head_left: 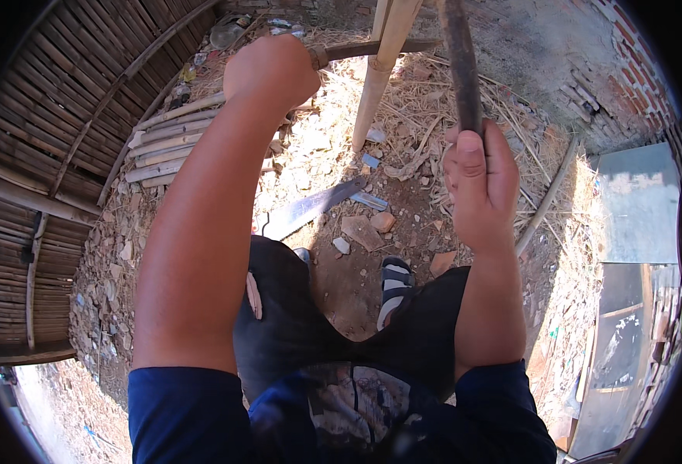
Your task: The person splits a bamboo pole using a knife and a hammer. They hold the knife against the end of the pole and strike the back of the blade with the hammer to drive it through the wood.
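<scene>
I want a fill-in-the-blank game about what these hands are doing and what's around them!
1. The left hand grips the long, dark-bladed knife by its ____.
2. Of the knife and the thick, dark, round rod, the right hand holds the ____.
3. The flat, grey metal saw lies to the ____ of the stacked, pale wooden poles.

Missing words: handle; rod; right.

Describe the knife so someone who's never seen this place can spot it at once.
At the top centre, find the pale pole. Just left of it, the left hand grips the knife, whose blade runs sideways across the pole. It is narrow and dark, unlike the broad silvery blade on the ground, and lies crosswise, unlike the thick rod in the right hand.
</scene>
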`<state>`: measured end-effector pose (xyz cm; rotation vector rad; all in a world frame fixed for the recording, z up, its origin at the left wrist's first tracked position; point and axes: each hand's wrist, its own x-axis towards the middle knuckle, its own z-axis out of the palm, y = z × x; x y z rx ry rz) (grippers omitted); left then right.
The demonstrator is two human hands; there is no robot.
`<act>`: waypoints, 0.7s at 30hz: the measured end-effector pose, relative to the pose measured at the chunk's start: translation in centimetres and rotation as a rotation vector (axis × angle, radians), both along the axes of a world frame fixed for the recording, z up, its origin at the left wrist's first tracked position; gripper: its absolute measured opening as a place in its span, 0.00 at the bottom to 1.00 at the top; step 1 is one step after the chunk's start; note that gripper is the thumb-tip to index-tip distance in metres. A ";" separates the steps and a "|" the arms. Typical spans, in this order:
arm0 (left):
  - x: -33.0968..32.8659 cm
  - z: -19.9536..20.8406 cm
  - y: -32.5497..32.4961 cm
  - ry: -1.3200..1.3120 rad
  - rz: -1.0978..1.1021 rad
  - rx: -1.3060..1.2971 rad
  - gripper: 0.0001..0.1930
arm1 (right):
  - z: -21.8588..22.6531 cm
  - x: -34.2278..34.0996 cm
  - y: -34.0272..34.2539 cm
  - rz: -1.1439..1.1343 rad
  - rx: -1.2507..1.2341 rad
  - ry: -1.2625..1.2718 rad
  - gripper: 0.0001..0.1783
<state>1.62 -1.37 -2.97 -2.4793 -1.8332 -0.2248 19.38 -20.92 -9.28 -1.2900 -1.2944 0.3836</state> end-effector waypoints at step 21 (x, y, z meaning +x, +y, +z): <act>1.0 0.7 -1.0 -0.023 -0.022 -0.021 0.17 | -4.6 -1.4 1.9 -0.127 -0.163 -0.214 0.21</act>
